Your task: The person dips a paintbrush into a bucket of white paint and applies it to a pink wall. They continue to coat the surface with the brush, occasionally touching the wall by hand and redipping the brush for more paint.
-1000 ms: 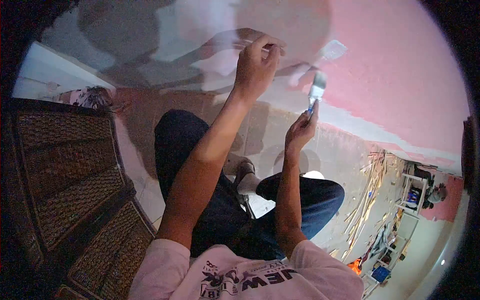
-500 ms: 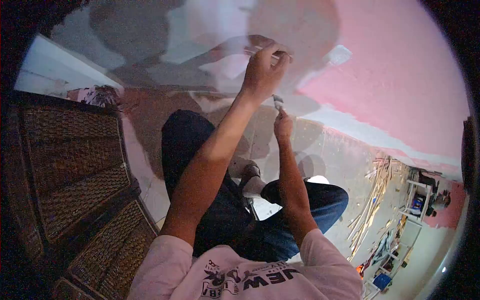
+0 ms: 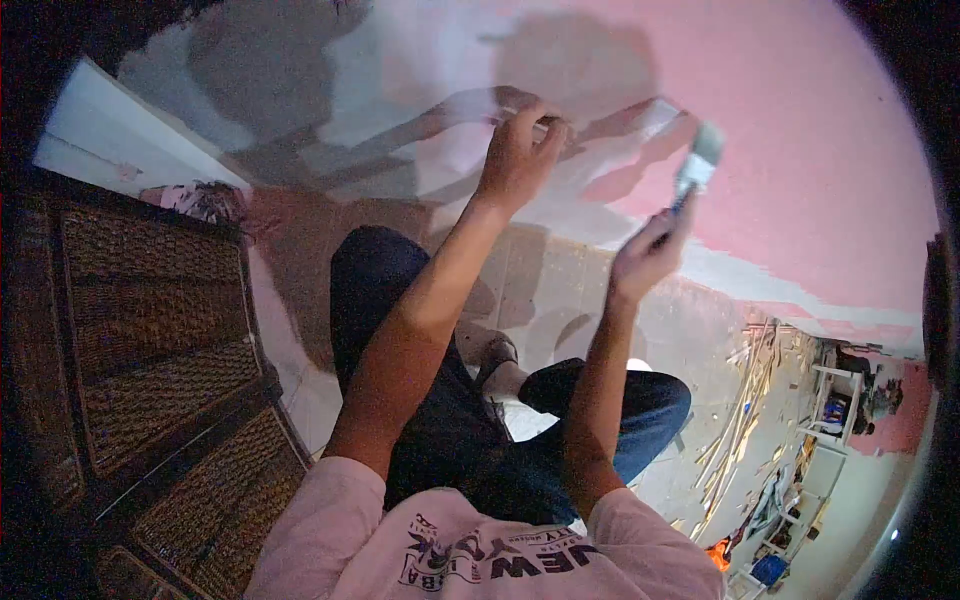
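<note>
My right hand (image 3: 650,255) grips a paintbrush (image 3: 692,170), its pale bristles raised toward the pink part of the wall (image 3: 810,150). My left hand (image 3: 522,155) is close to the grey-white part of the wall, left of the brush. Its fingers are curled, and what they hold, if anything, I cannot make out. A small whitish patch (image 3: 657,117) shows on the wall between the two hands. Shadows of my head and arms fall across the wall.
Dark woven-panel furniture (image 3: 150,290) stands close on my left. My bent legs (image 3: 640,405) are below my arms, over the tiled floor. Long wooden strips (image 3: 735,430) lie on the floor to the right, with a white rack (image 3: 832,400) holding assorted items beyond them.
My right hand has moved up and to the right with the paintbrush, from beneath my left wrist to the pink area. My left hand has shifted slightly downward.
</note>
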